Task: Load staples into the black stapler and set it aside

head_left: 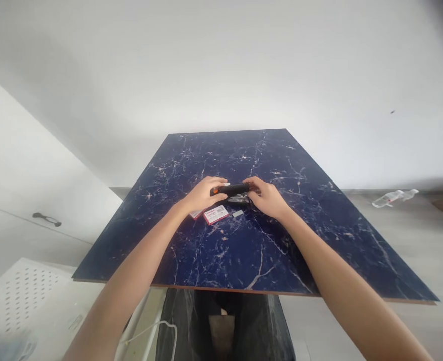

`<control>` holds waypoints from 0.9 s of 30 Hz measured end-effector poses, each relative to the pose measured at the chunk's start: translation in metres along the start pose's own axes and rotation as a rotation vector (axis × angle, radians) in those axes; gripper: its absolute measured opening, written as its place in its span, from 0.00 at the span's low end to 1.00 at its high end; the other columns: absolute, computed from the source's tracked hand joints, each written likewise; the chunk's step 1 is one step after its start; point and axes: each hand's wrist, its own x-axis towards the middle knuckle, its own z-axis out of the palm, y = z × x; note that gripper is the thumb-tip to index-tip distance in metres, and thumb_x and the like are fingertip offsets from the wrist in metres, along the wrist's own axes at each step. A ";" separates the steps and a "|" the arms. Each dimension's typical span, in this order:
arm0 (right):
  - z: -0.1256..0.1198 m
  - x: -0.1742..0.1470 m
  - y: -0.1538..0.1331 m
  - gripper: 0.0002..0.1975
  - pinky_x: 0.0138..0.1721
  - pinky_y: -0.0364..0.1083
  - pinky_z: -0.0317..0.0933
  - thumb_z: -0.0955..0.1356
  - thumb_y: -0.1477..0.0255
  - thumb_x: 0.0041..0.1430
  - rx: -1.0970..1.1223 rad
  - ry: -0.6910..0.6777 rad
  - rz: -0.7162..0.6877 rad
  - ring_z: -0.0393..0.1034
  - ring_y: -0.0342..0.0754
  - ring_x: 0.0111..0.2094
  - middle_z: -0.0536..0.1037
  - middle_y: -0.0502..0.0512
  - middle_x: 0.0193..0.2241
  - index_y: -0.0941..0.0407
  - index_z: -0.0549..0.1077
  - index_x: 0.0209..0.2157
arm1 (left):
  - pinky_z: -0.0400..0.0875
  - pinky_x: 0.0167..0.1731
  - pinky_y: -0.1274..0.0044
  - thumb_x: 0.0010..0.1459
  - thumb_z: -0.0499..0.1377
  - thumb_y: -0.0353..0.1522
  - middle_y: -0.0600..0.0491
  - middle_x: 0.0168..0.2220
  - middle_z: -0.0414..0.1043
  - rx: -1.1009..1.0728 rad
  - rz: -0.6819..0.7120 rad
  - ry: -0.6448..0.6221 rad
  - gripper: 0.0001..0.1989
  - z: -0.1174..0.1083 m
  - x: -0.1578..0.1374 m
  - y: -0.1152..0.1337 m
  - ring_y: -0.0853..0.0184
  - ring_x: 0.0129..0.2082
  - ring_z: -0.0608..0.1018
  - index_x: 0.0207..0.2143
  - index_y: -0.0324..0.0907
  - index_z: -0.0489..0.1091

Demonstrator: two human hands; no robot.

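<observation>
Over the middle of the table, a black stapler (237, 189) with an orange patch lies crosswise between my two hands. My left hand (206, 193) has its thumb and fingers closed round the stapler's left end. At the other end, my right hand (265, 196) grips it with bent fingers, which hide that tip. Silvery metal parts (238, 199) show just below the black top. A red-and-white small box (216, 214) lies near my left hand, partly over a second similar box (196, 214). Beside it rests a small grey strip (237, 213), perhaps staples.
The dark blue marbled table (221, 260) ends at a wall at the back. A clear plastic bottle (388, 198) lies on the floor to the right. On the left are a white cabinet door with a dark handle (46, 219) and a white perforated panel (22, 296).
</observation>
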 end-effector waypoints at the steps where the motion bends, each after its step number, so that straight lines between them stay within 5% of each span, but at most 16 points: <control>1: 0.000 0.000 -0.002 0.18 0.46 0.49 0.69 0.65 0.75 0.58 -0.011 0.003 -0.001 0.77 0.51 0.43 0.82 0.54 0.43 0.52 0.73 0.50 | 0.63 0.64 0.60 0.67 0.58 0.43 0.48 0.62 0.71 0.028 0.010 0.008 0.19 0.001 0.004 0.001 0.55 0.63 0.70 0.55 0.46 0.73; 5: 0.004 0.001 -0.014 0.16 0.42 0.49 0.68 0.65 0.73 0.59 -0.098 0.054 -0.010 0.75 0.52 0.40 0.80 0.57 0.45 0.54 0.71 0.49 | 0.60 0.65 0.59 0.68 0.56 0.44 0.47 0.64 0.67 0.073 -0.067 0.068 0.20 -0.005 -0.003 -0.008 0.55 0.65 0.66 0.57 0.46 0.72; 11: 0.002 -0.004 -0.018 0.19 0.40 0.48 0.66 0.69 0.69 0.59 -0.175 -0.071 -0.067 0.75 0.52 0.41 0.77 0.59 0.49 0.53 0.70 0.53 | 0.62 0.65 0.60 0.66 0.57 0.44 0.49 0.66 0.65 0.000 -0.128 -0.008 0.20 -0.017 -0.022 -0.008 0.55 0.65 0.67 0.57 0.48 0.72; 15: 0.005 -0.004 -0.014 0.13 0.37 0.47 0.63 0.70 0.67 0.60 -0.238 -0.212 -0.099 0.74 0.52 0.37 0.80 0.56 0.38 0.53 0.74 0.46 | 0.62 0.65 0.58 0.64 0.59 0.47 0.50 0.67 0.65 -0.016 -0.130 -0.064 0.20 -0.015 -0.019 -0.003 0.52 0.65 0.67 0.54 0.49 0.74; 17: 0.007 -0.003 -0.013 0.09 0.34 0.46 0.62 0.70 0.64 0.61 -0.251 -0.220 -0.079 0.73 0.50 0.34 0.80 0.54 0.34 0.53 0.74 0.41 | 0.59 0.66 0.56 0.64 0.58 0.48 0.50 0.69 0.61 0.026 -0.134 -0.063 0.24 -0.011 -0.018 -0.003 0.51 0.68 0.64 0.59 0.51 0.71; 21: 0.009 -0.003 -0.013 0.15 0.35 0.45 0.63 0.72 0.65 0.60 -0.148 -0.187 -0.042 0.74 0.48 0.34 0.81 0.51 0.37 0.51 0.75 0.48 | 0.57 0.66 0.52 0.63 0.57 0.52 0.47 0.70 0.59 0.116 -0.189 -0.087 0.34 -0.003 -0.017 -0.006 0.46 0.70 0.58 0.67 0.50 0.62; 27: 0.005 -0.003 -0.011 0.17 0.41 0.47 0.68 0.73 0.66 0.59 -0.041 -0.199 -0.023 0.78 0.49 0.38 0.83 0.50 0.41 0.49 0.75 0.51 | 0.54 0.68 0.54 0.63 0.58 0.51 0.50 0.72 0.54 0.056 -0.132 -0.094 0.27 -0.004 -0.020 -0.010 0.48 0.71 0.55 0.59 0.49 0.72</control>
